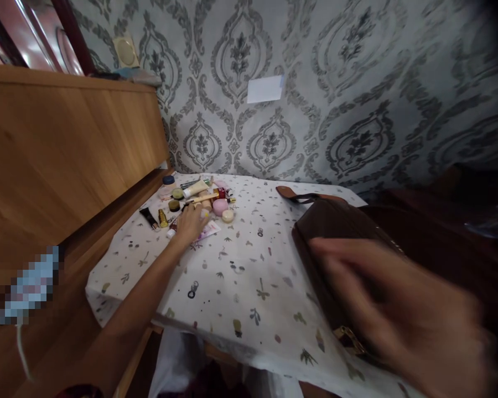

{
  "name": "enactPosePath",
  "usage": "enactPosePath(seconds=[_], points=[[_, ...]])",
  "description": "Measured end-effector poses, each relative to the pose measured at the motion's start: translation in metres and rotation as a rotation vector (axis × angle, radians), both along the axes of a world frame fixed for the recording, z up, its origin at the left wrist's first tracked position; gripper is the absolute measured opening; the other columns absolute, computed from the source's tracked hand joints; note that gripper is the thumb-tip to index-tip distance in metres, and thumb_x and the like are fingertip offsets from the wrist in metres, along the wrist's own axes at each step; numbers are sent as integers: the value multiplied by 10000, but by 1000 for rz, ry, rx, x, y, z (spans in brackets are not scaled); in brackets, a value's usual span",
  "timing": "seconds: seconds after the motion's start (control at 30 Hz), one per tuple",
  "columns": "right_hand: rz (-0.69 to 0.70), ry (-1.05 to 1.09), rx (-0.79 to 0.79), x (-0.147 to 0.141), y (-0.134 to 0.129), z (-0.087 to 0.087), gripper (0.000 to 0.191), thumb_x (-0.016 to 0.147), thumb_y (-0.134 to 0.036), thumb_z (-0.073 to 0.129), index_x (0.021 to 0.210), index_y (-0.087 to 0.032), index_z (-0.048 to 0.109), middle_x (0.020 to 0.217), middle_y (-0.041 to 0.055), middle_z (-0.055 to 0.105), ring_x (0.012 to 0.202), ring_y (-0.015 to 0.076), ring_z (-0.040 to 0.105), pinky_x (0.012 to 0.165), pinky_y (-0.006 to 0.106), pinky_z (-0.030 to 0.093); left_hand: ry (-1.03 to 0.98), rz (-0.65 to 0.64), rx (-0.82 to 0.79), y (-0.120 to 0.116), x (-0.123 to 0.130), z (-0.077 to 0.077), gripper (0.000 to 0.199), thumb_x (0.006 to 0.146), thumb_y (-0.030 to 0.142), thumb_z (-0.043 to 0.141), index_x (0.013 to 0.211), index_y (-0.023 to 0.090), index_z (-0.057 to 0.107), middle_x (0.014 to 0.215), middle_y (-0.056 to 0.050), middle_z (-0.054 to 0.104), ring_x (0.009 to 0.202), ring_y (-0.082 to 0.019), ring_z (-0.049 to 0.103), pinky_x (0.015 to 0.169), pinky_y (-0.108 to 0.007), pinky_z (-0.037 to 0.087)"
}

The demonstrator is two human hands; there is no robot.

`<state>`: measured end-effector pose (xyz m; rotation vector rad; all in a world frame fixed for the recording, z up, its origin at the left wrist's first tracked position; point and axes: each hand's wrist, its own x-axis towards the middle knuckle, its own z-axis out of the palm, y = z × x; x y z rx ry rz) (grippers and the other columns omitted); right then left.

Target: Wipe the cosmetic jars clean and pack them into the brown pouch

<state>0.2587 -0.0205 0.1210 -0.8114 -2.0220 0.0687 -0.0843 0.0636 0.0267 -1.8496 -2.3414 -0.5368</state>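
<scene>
My left hand [192, 224] reaches into a cluster of cosmetics on the table, its fingers bent down and closed over small items; what they hold is hidden. Close by lie a white and pink tube [209, 230], a pink round jar [220, 207], a cream-lidded jar [228, 215], a gold bottle [162, 218] and a black tube [149, 218]. A cream-coloured tube [195, 189] lies behind the hand. Smeared by motion, my right hand [398, 309] is over a dark brown bag [336, 226]; its grip does not show.
A white patterned cloth [249, 282] covers the table. Wooden furniture [74, 132] borders the left side, and patterned wallpaper [269, 138] rises behind. The bag's brown strap [302, 194] lies toward the back. A pale blurred item with a cord [31, 287] is at lower left.
</scene>
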Motion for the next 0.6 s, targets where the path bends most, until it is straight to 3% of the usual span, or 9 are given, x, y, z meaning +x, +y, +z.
enactPosePath(seconds=[0.1,0.17,0.23,0.33,0.47,0.6], points=[[276,3,-272,-65,17,-39,202,934,-261,526,955,-234,724,874,64,742,714,193,695,648,313,589,14,-8,-46,-1,3,0,386,921,380,603,1233,160,550,1253,-184,601,1196,-346,549,931,-418,476],[332,43,-519,-103,39,-66,187,890,-295,554,911,-224,726,871,65,739,722,201,684,641,333,583,6,-8,-68,-2,2,1,387,927,362,585,1253,158,537,1214,-184,630,1163,-342,581,925,-420,477],[384,217,-807,-133,62,-89,183,815,-363,634,875,-211,717,863,67,729,781,223,692,604,326,576,-13,-7,-75,-3,-1,3,372,937,346,558,1259,163,533,1198,-178,649,1126,-332,614,917,-415,480],[434,527,-1138,-158,89,-113,354,700,-459,760,932,-198,703,898,58,706,827,224,700,613,312,575,-53,-16,-62,-5,-5,4,375,919,336,564,1255,171,542,1201,-161,668,1098,-329,644,902,-403,488],[432,750,-1204,-166,104,-132,521,585,-522,857,957,-195,696,921,52,688,805,199,694,653,298,561,-107,-73,-41,-7,-14,4,428,876,329,610,1276,190,543,1206,-113,692,1102,-308,656,891,-369,500],[454,772,-1181,-162,111,-144,543,622,-548,844,1004,-196,686,985,57,674,842,209,700,687,312,565,-137,-182,-49,-5,-23,0,434,853,301,639,1272,226,556,1247,-55,684,1136,-265,645,931,-328,490]])
